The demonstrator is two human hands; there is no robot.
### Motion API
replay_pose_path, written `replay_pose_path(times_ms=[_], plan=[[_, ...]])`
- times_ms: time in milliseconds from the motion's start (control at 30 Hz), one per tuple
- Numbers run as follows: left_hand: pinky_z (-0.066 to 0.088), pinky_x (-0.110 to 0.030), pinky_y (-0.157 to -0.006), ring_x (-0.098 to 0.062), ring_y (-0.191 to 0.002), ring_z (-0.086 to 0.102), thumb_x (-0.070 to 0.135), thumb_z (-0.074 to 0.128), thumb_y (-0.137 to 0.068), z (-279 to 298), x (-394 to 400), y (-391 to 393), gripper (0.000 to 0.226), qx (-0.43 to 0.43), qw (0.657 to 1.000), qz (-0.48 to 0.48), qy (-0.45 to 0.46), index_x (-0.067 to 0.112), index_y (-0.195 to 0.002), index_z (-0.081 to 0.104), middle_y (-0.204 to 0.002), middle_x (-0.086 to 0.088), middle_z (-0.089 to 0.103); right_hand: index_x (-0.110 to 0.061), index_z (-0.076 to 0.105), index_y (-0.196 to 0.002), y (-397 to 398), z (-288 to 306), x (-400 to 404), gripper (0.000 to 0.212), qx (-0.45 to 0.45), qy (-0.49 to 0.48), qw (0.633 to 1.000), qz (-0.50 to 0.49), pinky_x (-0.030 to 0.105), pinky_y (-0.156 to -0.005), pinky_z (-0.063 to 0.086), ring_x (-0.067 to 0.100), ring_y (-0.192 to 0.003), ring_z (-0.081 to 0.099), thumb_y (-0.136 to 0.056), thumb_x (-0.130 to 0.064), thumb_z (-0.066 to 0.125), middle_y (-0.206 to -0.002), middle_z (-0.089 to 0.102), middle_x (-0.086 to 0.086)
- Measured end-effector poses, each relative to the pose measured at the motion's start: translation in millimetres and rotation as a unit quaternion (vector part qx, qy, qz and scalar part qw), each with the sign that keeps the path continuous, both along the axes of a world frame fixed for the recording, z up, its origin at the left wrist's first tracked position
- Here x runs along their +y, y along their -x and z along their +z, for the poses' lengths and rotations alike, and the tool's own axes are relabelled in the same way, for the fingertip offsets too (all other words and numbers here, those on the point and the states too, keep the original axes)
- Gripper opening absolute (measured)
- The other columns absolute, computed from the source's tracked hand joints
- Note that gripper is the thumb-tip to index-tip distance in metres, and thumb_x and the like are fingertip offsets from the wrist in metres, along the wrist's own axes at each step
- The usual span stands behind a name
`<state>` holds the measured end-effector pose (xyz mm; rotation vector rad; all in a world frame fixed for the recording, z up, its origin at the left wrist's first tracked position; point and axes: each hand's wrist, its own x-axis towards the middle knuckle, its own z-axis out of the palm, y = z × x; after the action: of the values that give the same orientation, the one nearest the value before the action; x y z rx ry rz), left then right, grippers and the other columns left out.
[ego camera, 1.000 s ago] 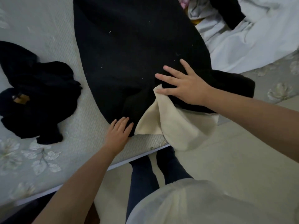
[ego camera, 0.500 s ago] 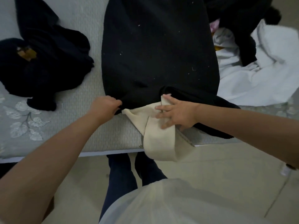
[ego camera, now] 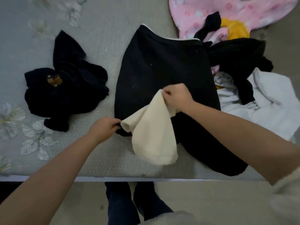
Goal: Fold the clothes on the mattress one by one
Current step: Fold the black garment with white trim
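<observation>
A large black garment [ego camera: 164,69] with a cream lining lies spread on the grey mattress [ego camera: 100,33], one leg trailing toward the front right edge. Its cream inner side [ego camera: 152,133] is turned out near the front. My left hand [ego camera: 103,129] pinches the garment's hem at the left corner of the cream part. My right hand [ego camera: 177,96] grips the top of the cream fold and holds it raised over the black cloth.
A crumpled black garment [ego camera: 65,88] lies to the left on the mattress. At the right sits a pile: pink fleece [ego camera: 227,12], yellow cloth [ego camera: 235,30], another black piece [ego camera: 235,59], white cloth [ego camera: 272,101]. The mattress edge [ego camera: 81,177] runs along the front, with my feet below it.
Both hands went from flat on the cloth to gripping it. The garment was pulled further onto the mattress, and my right hand lifted the cream part up and away from the edge.
</observation>
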<state>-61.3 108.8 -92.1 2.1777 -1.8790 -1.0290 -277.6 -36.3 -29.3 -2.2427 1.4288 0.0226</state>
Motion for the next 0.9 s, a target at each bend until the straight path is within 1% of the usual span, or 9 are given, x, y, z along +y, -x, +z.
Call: replay_pose_path(times_ms=[100,233,300,333,467,567,667,800,900], plan=[[0.035,-0.026,-0.063,-0.02,-0.08,0.059,0.015,0.05,-0.092,15.6,-18.0,-5.1,0.022,0.081,0.986,0.142,0.011,0.01,-0.077,0.065,-0.085,-0.01,0.067,-0.004,0.063,-0.108,0.3,11.9,-63.5,0.028,-0.102,-0.089,0.931,-0.339,0.028,-0.079,0.044,0.027,-0.107,0.058,-0.091,-0.018,0.045,-0.109,0.063,0.012],[0.04,-0.029,-0.071,-0.022,-0.081,0.058,0.019,0.048,-0.093,26.0,-48.5,3.0,0.025,0.094,0.978,0.188,-0.009,0.014,-0.07,0.056,-0.089,-0.011,0.066,-0.005,0.043,-0.132,41.1,9.3,-91.9,0.04,-0.2,-0.173,0.824,-0.502,0.03,-0.088,0.042,0.026,-0.124,0.046,-0.095,-0.016,0.035,-0.138,0.045,0.013],[0.042,-0.029,-0.077,-0.021,-0.09,0.057,0.021,0.053,-0.091,25.6,-59.9,17.9,0.015,0.076,0.982,0.172,-0.008,0.008,-0.095,0.061,-0.104,-0.013,0.064,0.001,0.04,-0.132,63.2,3.9,-85.6,0.039,-0.063,-0.134,0.874,-0.463,0.033,-0.097,0.037,0.03,-0.125,0.042,-0.095,-0.012,0.037,-0.138,0.042,0.018],[0.043,-0.031,-0.084,-0.023,-0.101,0.056,0.022,0.055,-0.09,25.0,-63.9,26.1,0.027,0.078,0.983,0.166,-0.013,0.006,-0.111,0.057,-0.115,-0.014,0.06,0.004,0.043,-0.127,74.1,1.9,-77.9,0.036,0.009,-0.09,0.904,-0.418,0.035,-0.096,0.036,0.033,-0.123,0.043,-0.094,-0.009,0.039,-0.134,0.044,0.021],[0.037,-0.036,-0.1,-0.025,-0.125,0.042,0.036,0.058,-0.087,15.0,-67.1,53.4,0.061,0.028,0.995,0.089,-0.035,0.009,-0.136,0.037,-0.136,-0.01,0.044,-0.002,0.054,-0.118,108.0,-23.4,-26.5,0.037,0.096,-0.091,0.965,-0.226,0.035,-0.087,0.042,0.032,-0.11,0.052,-0.095,-0.028,0.04,-0.121,0.057,0.018],[0.042,-0.039,-0.092,-0.027,-0.114,0.05,0.032,0.056,-0.088,2.9,-60.6,64.0,0.048,-0.058,0.996,0.058,0.016,0.007,-0.127,0.046,-0.124,-0.011,0.053,-0.01,0.04,-0.135,122.7,-45.8,7.6,0.051,0.175,-0.132,0.962,-0.162,0.042,-0.099,0.038,0.028,-0.122,0.046,-0.093,-0.039,0.045,-0.133,0.049,0.011],[0.045,-0.041,-0.079,-0.031,-0.097,0.055,0.021,0.051,-0.091,-3.9,-52.4,67.7,0.025,-0.085,0.991,0.081,0.057,0.0,-0.102,0.059,-0.101,-0.016,0.06,-0.013,0.045,-0.128,129.8,-58.6,24.1,0.042,0.219,-0.072,0.956,-0.183,0.041,-0.094,0.037,0.029,-0.116,0.048,-0.092,-0.034,0.049,-0.124,0.053,0.01],[0.042,-0.041,-0.072,-0.033,-0.089,0.055,0.014,0.05,-0.092,0.1,-49.3,69.0,0.022,-0.062,0.988,0.107,0.092,-0.003,-0.09,0.063,-0.09,-0.019,0.061,-0.019,0.065,-0.1,134.6,-61.6,25.2,0.023,0.159,0.048,0.964,-0.205,0.033,-0.081,0.025,0.023,-0.099,0.053,-0.093,-0.03,0.045,-0.098,0.067,0.001],[0.037,-0.041,-0.068,-0.034,-0.081,0.053,0.011,0.046,-0.093,24.9,-60.7,70.8,0.025,-0.043,0.982,0.125,0.136,-0.006,-0.079,0.059,-0.081,-0.021,0.058,-0.018,0.067,-0.097,135.3,-43.9,25.9,0.023,0.132,0.138,0.97,-0.151,0.032,-0.076,0.02,0.022,-0.094,0.054,-0.092,-0.029,0.047,-0.093,0.067,0.001]])
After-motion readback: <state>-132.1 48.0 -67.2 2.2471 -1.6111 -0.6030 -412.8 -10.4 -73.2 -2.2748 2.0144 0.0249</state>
